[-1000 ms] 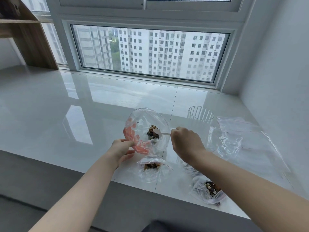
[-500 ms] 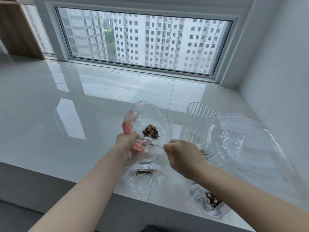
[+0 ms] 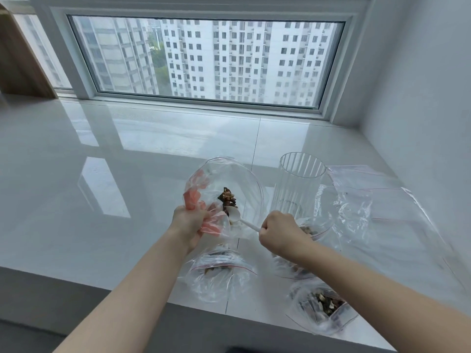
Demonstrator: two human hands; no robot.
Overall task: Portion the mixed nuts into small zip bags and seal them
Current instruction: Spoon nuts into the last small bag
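**Nuts Go From Big Bag to Small, One Spoonful at a Time**

The left hand [image 3: 190,222] grips the bunched, orange-printed edge of a large clear bag [image 3: 244,189], fingers curled tight around the gathered plastic, forearm reaching up from the lower left. The bag is held up off the bench [image 3: 102,174] with its round mouth gaping toward the camera, and a small dark clump of mixed nuts [image 3: 227,198] sits deep inside. The right hand [image 3: 279,231] is closed in a fist around the handle of a white plastic spoon [image 3: 238,217]; the spoon's long axis runs from the fist up and to the left, bowl end inside the bag's mouth just below the nuts. The right forearm comes in from the lower right.

Below the left hand a small zip bag [image 3: 216,273] with a red seal line lies on the glossy white bench, holding some nuts. A second filled zip bag [image 3: 322,308] lies near the bench's front edge under the right forearm. Beyond the right hand stands an upright ribbed clear jar [image 3: 302,184], with empty zip bags [image 3: 397,220] spread to its right. A wide window [image 3: 204,59] shows apartment towers.
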